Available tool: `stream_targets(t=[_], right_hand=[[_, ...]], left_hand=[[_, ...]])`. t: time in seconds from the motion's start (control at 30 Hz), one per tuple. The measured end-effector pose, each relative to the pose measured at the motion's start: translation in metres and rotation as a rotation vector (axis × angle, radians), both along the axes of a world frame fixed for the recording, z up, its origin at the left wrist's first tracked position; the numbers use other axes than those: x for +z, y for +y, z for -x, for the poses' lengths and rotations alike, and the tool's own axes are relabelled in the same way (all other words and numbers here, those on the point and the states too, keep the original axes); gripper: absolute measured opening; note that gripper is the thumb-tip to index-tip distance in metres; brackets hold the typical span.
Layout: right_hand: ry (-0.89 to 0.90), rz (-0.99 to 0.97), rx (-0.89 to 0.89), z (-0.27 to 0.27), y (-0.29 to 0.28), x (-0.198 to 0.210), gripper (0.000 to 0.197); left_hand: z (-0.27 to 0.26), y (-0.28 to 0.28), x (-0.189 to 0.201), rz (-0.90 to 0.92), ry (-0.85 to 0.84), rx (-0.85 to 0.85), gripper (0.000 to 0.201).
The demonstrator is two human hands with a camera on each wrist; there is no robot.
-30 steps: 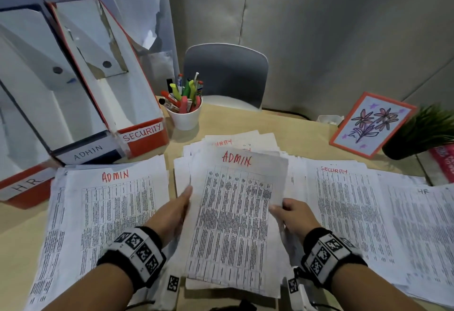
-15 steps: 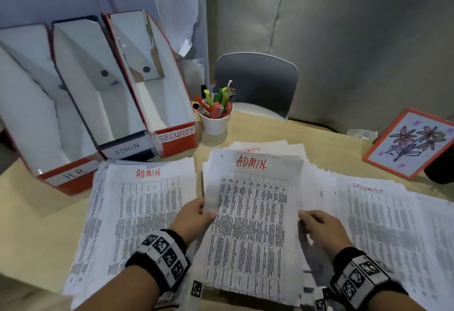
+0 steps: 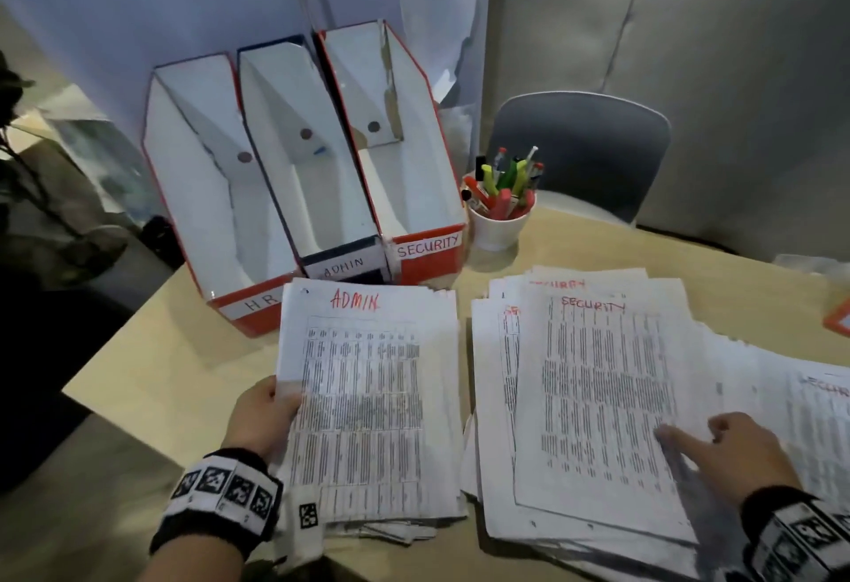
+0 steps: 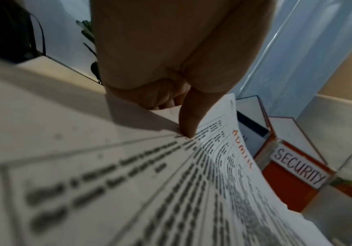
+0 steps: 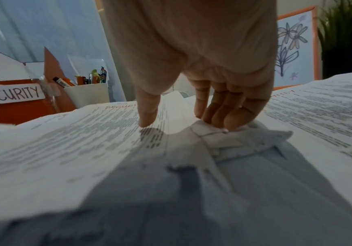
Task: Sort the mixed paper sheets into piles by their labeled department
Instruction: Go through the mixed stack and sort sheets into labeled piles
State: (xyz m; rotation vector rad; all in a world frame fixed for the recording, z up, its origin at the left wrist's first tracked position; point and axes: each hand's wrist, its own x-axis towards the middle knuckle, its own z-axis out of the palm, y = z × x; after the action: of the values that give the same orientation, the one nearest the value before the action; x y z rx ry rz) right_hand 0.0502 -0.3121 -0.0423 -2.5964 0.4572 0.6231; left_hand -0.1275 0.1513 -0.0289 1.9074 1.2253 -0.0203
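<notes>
- We have the ADMIN sheet [image 3: 363, 379] pinched at its left edge by our left hand [image 3: 262, 420], thumb on top and the other fingers curled beneath, as the left wrist view shows.
- That sheet lies over the ADMIN pile [image 3: 391, 521] at the near left of the table [image 3: 152, 374]; whether it rests flat or floats a little above the stack we cannot quite tell from the head view.
- Our right hand [image 3: 736, 452] grasps nothing: it rests loosely spread, fingertips on the papers at the right edge of the mixed stack [image 3: 593, 402], whose top page reads SECURITY.
- The relation that matters: the mixed stack sits directly under the right hand and just to the right of the left hand, its long axis running from near to far, headings at the far end.
- The right hand is plainly the nearer one to that top SECURITY page, so we judge it best placed to lift the page.
- A further SECURITY pile [image 3: 809, 420] lies at the far right, beside the right hand, so the page would travel rightward, away from the left hand.
- Three file boxes [image 3: 427, 254] labelled HR, ADMIN and SECURITY stand at the far left, beyond the ADMIN pile, with a pen cup [image 3: 499, 225] just to their right.
</notes>
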Motion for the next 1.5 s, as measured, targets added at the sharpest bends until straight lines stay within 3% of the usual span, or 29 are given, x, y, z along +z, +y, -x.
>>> stream_targets(t=[0.13, 0.33, 0.43, 0.5, 0.6, 0.67, 0.7, 0.77, 0.83, 0.93, 1.0, 1.1, 1.13, 1.17, 1.23, 1.27, 1.4, 1.5], right_hand=[[0.04, 0.069, 0.034, -0.004, 0.004, 0.0, 0.101], [0.069, 0.045, 0.027, -0.002, 0.01, 0.009, 0.085], [0.084, -0.033, -0.003, 0.0, 0.007, 0.007, 0.076], [0.075, -0.095, -0.02, 0.0, 0.007, 0.009, 0.074], [0.049, -0.151, -0.053, 0.002, 0.01, 0.011, 0.058], [0.041, -0.246, -0.085, 0.007, 0.012, 0.013, 0.035], [0.045, -0.295, -0.094, 0.009, 0.012, 0.011, 0.038], [0.084, -0.357, -0.1, 0.013, 0.012, 0.011, 0.072], [0.11, -0.405, -0.094, 0.012, 0.011, 0.009, 0.082], [0.068, -0.419, -0.107, 0.011, 0.006, 0.009, 0.034], [0.0, -0.403, -0.137, 0.011, 0.0, 0.007, 0.038], [-0.032, -0.389, -0.172, 0.012, -0.011, 0.007, 0.016], [-0.033, -0.375, -0.204, 0.014, -0.015, 0.005, 0.031], [-0.04, -0.361, -0.221, 0.015, -0.017, 0.009, 0.033], [-0.093, -0.382, -0.231, 0.017, -0.025, 0.01, 0.011], [-0.102, -0.396, -0.246, 0.018, -0.03, 0.01, 0.021], [-0.062, -0.614, -0.37, 0.027, -0.034, 0.024, 0.013], [0.018, -0.648, -0.245, 0.025, -0.032, 0.024, 0.014]], left_hand=[[-0.004, -0.004, -0.012, -0.047, 0.076, -0.03, 0.013], [-0.015, -0.015, -0.016, -0.029, 0.073, -0.071, 0.008], [-0.021, -0.01, -0.012, -0.072, 0.092, -0.033, 0.034], [-0.03, -0.015, 0.0, -0.167, 0.035, -0.017, 0.051], [-0.056, -0.049, 0.018, -0.239, -0.16, -0.138, 0.045], [-0.076, -0.082, 0.021, -0.124, -0.181, -0.275, 0.038], [-0.086, -0.1, 0.02, -0.03, -0.154, -0.326, 0.037], [-0.103, -0.128, 0.013, 0.131, -0.074, -0.377, 0.04], [-0.115, -0.145, 0.003, 0.178, -0.028, -0.37, 0.043], [-0.126, -0.154, -0.007, 0.157, -0.048, -0.344, 0.041], [-0.128, -0.153, -0.016, 0.218, -0.095, -0.296, 0.036], [-0.127, -0.149, -0.025, 0.344, -0.14, -0.228, 0.028], [-0.127, -0.147, -0.027, 0.37, -0.135, -0.228, 0.024], [-0.126, -0.146, -0.029, 0.384, -0.129, -0.238, 0.02], [-0.125, -0.145, -0.03, 0.398, -0.125, -0.263, 0.011], [-0.125, -0.145, -0.03, 0.409, -0.126, -0.264, 0.009], [-0.127, -0.145, -0.029, 0.453, -0.118, -0.287, 0.013], [-0.128, -0.149, -0.024, 0.528, -0.145, -0.301, 0.023]])
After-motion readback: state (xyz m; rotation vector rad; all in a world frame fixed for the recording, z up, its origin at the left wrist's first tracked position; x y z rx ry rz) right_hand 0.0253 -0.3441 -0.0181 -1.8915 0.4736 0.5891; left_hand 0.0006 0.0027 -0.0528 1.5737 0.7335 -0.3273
